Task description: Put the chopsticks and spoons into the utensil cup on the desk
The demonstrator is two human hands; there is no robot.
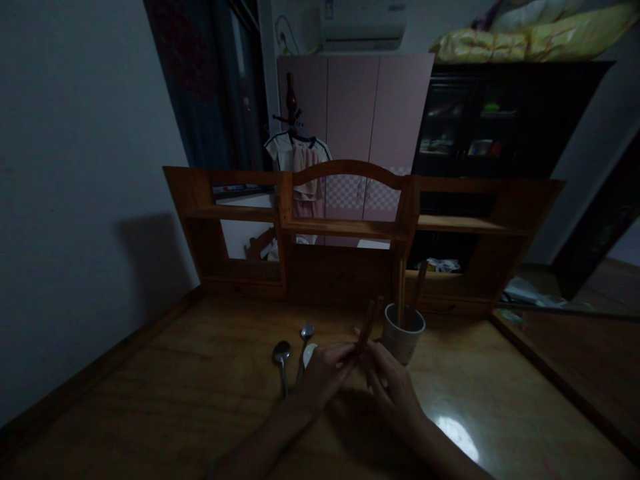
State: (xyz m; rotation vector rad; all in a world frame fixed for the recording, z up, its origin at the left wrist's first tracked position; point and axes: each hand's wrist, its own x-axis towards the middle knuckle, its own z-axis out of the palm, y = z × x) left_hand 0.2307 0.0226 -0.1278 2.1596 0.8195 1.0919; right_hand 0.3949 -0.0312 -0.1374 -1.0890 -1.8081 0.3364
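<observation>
Over the surface (175,400), beside the cup (400,345), the left grip (327,367) is clamped on upward-pointing chopsticks (369,321); closure of the adjacent right grip (395,383) cannot be told; light, stiff, smooth handling is expected, best held mid-length

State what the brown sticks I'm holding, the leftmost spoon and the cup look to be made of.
Brown sticks: probably wood, going by the warm brown colour; dim light hides grain and finish. Leftmost spoon: likely polished metal, silvery-grey with reflections in its bowl. Cup: pale with faint markings, perhaps ceramic, though plastic is possible; finish unclear.
</observation>
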